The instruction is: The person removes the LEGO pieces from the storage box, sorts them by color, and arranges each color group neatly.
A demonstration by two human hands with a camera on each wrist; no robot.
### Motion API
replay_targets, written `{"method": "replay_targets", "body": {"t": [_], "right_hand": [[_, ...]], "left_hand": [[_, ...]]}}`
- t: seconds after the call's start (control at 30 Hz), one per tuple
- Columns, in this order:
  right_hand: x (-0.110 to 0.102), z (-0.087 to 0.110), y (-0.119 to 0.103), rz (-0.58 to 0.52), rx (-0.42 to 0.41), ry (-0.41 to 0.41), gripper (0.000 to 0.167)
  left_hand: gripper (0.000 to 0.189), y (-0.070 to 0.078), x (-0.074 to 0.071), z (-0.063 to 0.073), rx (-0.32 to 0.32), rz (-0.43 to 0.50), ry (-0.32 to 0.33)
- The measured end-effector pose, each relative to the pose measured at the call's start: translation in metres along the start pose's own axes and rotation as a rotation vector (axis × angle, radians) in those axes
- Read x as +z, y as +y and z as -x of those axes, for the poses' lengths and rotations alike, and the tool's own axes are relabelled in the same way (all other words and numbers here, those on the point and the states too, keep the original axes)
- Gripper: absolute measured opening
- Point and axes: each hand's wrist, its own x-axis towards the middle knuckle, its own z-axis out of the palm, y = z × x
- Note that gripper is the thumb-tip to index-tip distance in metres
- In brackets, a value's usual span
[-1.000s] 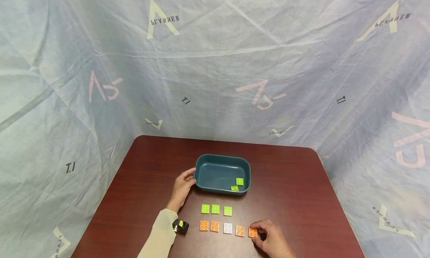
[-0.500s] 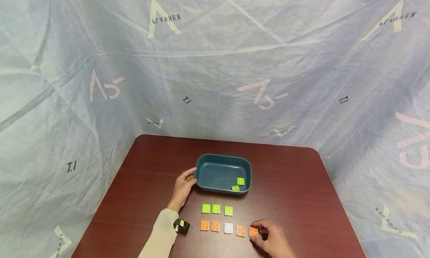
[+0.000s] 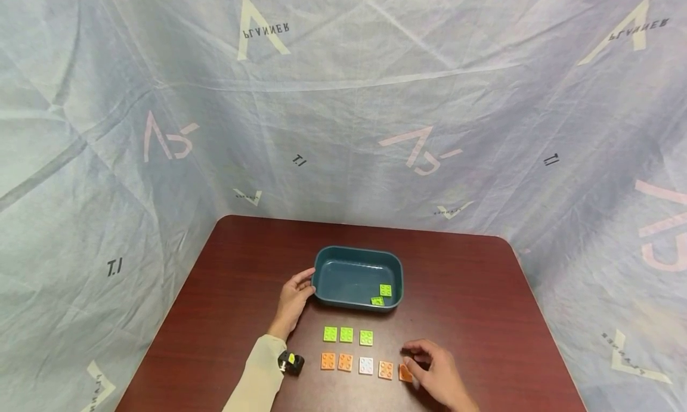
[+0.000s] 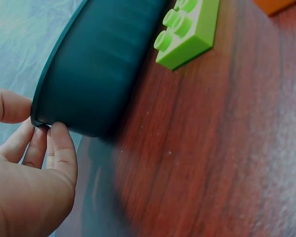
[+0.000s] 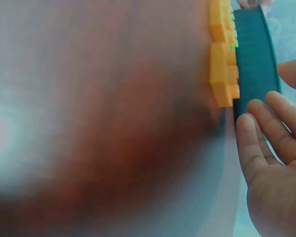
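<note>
In the head view, my left hand (image 3: 292, 299) holds the left end of a dark teal rectangular dish (image 3: 349, 305). Its thumb and fingers pinch the rim in the left wrist view. Two lime green toy bricks (image 3: 385, 290) lie inside the dish at its right end. My right hand (image 3: 437, 370) hovers over the rightmost orange toy brick (image 3: 404, 374), partly covering it. In the right wrist view its fingers (image 5: 281, 131) are spread apart, holding nothing, and the orange brick (image 5: 218, 71) sits beyond the fingertips.
Three lime green bricks (image 3: 346, 335) line up in front of the dish. Nearer the person runs a row of orange bricks (image 3: 328, 361) with one white brick (image 3: 365, 365) among them. The dark red table (image 3: 472, 281) is enclosed by grey printed sheeting (image 3: 343, 132).
My right hand has let go of the rightmost orange brick and lifted slightly, its fingers now above it. The left hand stays at the dish's rim.
</note>
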Motion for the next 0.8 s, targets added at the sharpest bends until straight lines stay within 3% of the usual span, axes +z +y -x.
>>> {"method": "replay_targets", "body": {"t": [0.23, 0.47, 0.8], "right_hand": [[-0.007, -0.015, -0.005, -0.063, -0.083, 0.094, 0.030], [-0.017, -0.032, -0.011, -0.091, -0.157, 0.092, 0.032], [-0.029, -0.057, -0.027, -0.106, -0.191, 0.097, 0.034]], "left_hand": [[0.051, 0.000, 0.001, 0.001, 0.005, 0.007, -0.001], [0.052, 0.001, 0.000, 0.002, -0.004, -0.011, 0.000], [0.052, 0.000, 0.000, 0.001, -0.001, -0.035, 0.005]]}}
